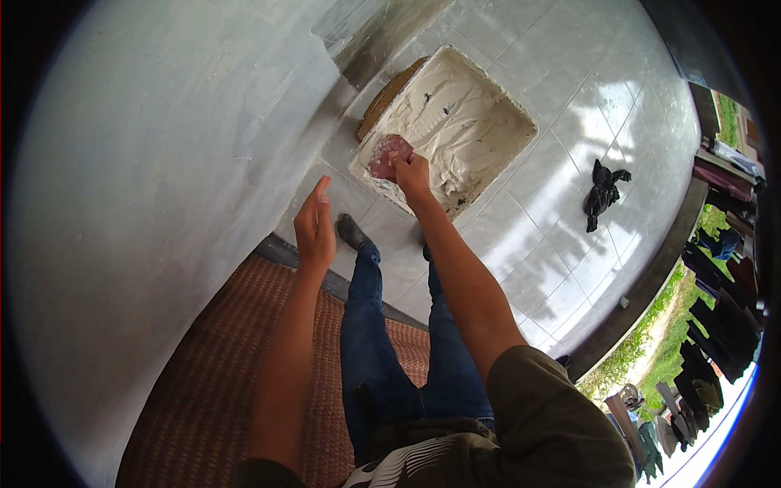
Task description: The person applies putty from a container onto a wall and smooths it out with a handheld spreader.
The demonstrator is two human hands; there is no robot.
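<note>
A square tray [480, 88] full of thick white paste with a few dark bits lies on the tiles in front of me, on top of something brown [381, 96]. My right hand [413, 177] grips a flat pinkish scraper [389, 153] smeared with white, at the tray's near-left corner, over the paste. My left hand [316, 224] is in the air just left of the tray and lower in the picture, fingers straight and holding nothing. My feet in dark footwear [354, 232] are just below the tray.
A pale grey wall [163, 154] runs along my left. A woven brown mat [220, 374] lies below it. A crumpled black plastic bag [602, 199] lies on the tiled floor [545, 244] to the right. Beyond the edge at far right, clothes [716, 325] hang above greenery.
</note>
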